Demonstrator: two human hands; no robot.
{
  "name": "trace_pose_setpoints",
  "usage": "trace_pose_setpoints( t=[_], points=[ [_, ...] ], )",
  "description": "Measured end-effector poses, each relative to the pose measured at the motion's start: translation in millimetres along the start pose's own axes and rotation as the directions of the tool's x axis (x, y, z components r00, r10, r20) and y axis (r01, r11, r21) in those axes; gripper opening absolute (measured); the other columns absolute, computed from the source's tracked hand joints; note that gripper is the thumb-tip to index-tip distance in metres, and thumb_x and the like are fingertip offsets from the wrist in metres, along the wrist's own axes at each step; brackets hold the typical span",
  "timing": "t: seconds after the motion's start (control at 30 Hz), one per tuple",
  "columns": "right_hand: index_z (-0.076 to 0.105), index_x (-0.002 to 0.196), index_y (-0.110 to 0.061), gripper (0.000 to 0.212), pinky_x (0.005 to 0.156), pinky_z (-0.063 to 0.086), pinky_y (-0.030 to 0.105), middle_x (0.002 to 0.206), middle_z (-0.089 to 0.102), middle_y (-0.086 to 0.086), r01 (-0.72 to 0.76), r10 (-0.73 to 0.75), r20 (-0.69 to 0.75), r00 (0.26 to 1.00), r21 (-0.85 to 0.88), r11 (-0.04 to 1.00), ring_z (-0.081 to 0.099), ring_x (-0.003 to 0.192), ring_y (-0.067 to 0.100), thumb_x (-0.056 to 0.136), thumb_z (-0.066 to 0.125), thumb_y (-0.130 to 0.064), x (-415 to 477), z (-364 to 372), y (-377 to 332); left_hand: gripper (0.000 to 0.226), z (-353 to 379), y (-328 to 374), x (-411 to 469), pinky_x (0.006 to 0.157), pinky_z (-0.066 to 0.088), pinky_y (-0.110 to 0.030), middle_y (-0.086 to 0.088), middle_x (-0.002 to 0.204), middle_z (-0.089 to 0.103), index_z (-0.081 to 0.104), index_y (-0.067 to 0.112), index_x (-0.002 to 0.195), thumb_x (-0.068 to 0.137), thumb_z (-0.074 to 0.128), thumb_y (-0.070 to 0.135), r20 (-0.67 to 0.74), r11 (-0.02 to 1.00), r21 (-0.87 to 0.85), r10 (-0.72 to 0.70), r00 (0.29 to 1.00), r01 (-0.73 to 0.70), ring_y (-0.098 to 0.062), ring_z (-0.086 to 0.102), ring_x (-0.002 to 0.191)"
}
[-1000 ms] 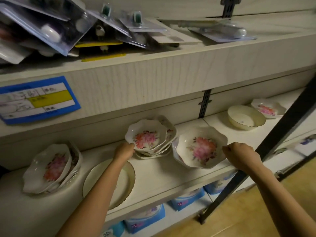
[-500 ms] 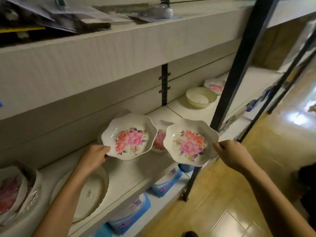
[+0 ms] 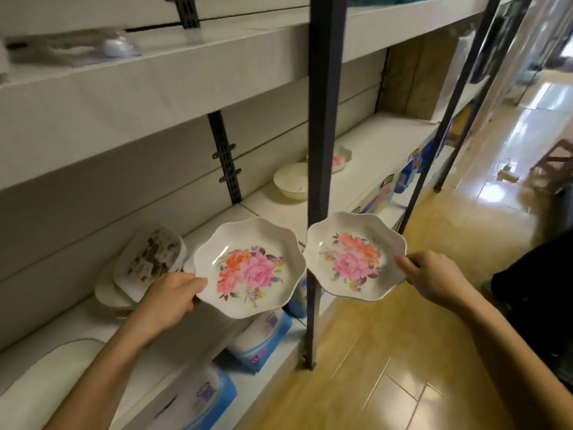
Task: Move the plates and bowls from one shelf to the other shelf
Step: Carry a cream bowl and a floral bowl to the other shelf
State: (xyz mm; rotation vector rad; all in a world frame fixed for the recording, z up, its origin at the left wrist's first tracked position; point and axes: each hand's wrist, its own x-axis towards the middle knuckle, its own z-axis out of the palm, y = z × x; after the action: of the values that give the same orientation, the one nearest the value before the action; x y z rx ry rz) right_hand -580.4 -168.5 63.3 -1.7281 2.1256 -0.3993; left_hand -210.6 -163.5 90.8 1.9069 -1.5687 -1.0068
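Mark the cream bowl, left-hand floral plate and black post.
cream bowl [image 3: 290, 183], head view, inner wall.
left-hand floral plate [image 3: 248, 270], head view, painted centre.
black post [image 3: 322, 119], head view, front face.

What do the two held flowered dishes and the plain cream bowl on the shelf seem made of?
Left flowered dish, held by the left hand, and right flowered dish, held by the right hand: glossy white, printed flowers, thin scalloped rims; glazed ceramic or melamine, cannot tell. Cream bowl: smooth, slight sheen; same doubt.
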Motion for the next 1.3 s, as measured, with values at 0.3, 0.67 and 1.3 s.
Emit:
trace_pose_setpoints(
  t=[0.3,0.67,1.3],
  points=[
    [0.069,0.089,0.002,0.049,0.073,0.052,0.043,0.083,0.07,0.018,0.042,-0.041,0.006,0.999,-0.052,0.998,0.063,0.075,0.033,0.097,0.038,-0.035,61.3,-67.0,107.3,0.035,102.2,76.7,3.9,0.048,0.024,-0.025,0.007,0.032,0.037,0.066,-0.01,0.085,0.092,0.048,0.019,-0.007,0.997,-0.043,-0.072,0.997,0.071,-0.009,0.031,0.039],
    [0.07,0.086,-0.003,0.046,0.066,0.052,0.038,0.079,0.069,0.013,0.054,-0.053,0.049,0.997,-0.015,0.998,0.062,0.068,0.024,0.097,0.038,-0.035,138.8,-123.6,202.4,0.042,211.5,167.7,32.1,0.048,0.025,-0.027,0.005,0.026,0.04,0.049,0.014,0.049,0.091,0.048,0.013,-0.069,0.985,-0.145,-0.106,0.992,0.096,-0.013,0.032,0.042],
    [0.066,0.079,-0.009,0.045,0.067,0.054,0.032,0.066,0.059,-0.002,0.221,-0.219,0.179,0.959,0.008,0.975,0.063,0.068,0.019,0.097,0.037,-0.038,378.1,-127.7,174.8,0.037,233.6,234.5,203.2,0.051,0.024,-0.027,0.007,0.037,0.041,0.062,0.005,0.058,0.091,0.049,0.015,-0.325,0.975,-0.105,-0.218,0.92,0.194,-0.014,0.036,0.045]
  ],
)
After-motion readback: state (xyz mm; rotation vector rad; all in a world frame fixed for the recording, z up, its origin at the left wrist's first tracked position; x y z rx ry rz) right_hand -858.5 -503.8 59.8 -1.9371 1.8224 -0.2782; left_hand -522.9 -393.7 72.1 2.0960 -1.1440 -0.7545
